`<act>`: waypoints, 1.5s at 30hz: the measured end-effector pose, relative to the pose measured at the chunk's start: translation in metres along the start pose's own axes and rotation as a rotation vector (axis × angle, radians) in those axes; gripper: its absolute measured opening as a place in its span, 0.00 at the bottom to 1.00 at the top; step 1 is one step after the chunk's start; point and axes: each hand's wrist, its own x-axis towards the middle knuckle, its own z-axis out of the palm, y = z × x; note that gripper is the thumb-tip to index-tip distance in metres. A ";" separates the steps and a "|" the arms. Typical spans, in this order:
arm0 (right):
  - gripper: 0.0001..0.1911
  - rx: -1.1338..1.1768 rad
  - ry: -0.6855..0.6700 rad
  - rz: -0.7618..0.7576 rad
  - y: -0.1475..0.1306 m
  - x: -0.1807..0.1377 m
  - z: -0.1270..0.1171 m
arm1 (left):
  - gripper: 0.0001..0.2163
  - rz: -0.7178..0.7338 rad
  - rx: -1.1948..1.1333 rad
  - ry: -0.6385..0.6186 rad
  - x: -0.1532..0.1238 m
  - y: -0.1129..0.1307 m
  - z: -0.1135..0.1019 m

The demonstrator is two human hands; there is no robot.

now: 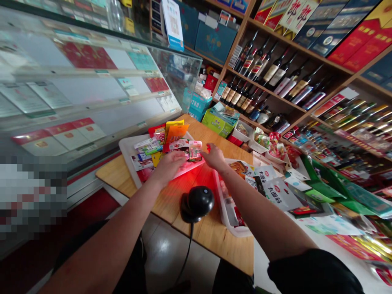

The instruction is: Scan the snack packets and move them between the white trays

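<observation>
Shop interior is shown: a long glass display counter (92, 81) is seen along the left, and wooden shelves (309, 52) stocked with dark bottles (272, 69) and boxed goods are seen on the right. A wooden table (211, 234) is placed between them. Two white trays are set on it: a left tray (126, 152) piled with snack packets, an orange packet (175, 132) uppermost, and a right tray (228, 222) holding printed pouches. A black barcode scanner (197, 202) is stood on the table's near part between the trays, and red light is cast over the wood in front of it. The left hand (168, 165) is laid palm down over the left tray's near edge, fingers stretched toward a small clear packet (195, 150); whether the packet is gripped cannot be told. The right hand (216, 158) is held loosely open just beside that packet, with nothing seen in it. The packet is located at the left tray's right corner, between both hands.
</observation>
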 end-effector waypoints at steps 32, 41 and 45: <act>0.11 0.380 0.034 -0.040 0.001 -0.009 -0.015 | 0.15 0.225 0.310 0.085 0.010 -0.019 0.003; 0.12 0.639 -0.058 -0.066 0.011 -0.050 -0.021 | 0.10 0.382 0.568 0.009 -0.009 -0.010 0.004; 0.08 0.580 -0.044 -0.058 0.015 -0.065 -0.024 | 0.09 0.488 0.665 -0.018 -0.015 -0.008 0.004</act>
